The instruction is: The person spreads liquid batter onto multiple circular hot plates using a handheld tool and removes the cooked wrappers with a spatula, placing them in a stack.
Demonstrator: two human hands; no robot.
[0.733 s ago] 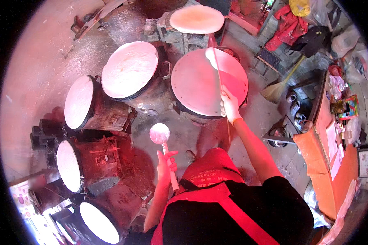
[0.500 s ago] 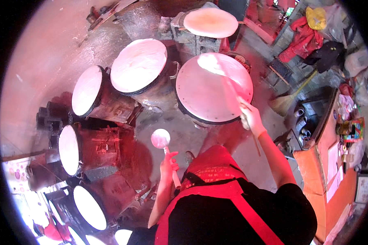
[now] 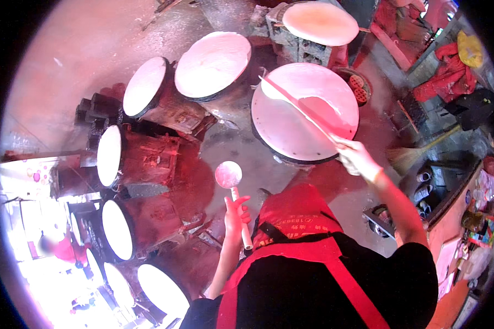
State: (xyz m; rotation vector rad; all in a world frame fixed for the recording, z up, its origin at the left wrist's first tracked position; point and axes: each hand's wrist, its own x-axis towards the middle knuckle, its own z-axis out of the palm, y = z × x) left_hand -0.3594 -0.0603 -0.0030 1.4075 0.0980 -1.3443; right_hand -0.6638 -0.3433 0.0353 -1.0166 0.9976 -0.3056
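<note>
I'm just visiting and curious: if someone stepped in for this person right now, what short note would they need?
Left hand: gripping the handle of a ladle, bowl held up in front of the red apron.
Right hand: holding a long flat stick laid across the nearest round griddle.
Done: white batter covers most of that griddle; a lifted fold shows near the stick.
The other round griddles to the left also look coated white.
Left: the sheet is not yet off the griddle.

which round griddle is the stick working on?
The big round griddle directly ahead of the right hand: the long stick lies across it; the others are untouched.
</note>
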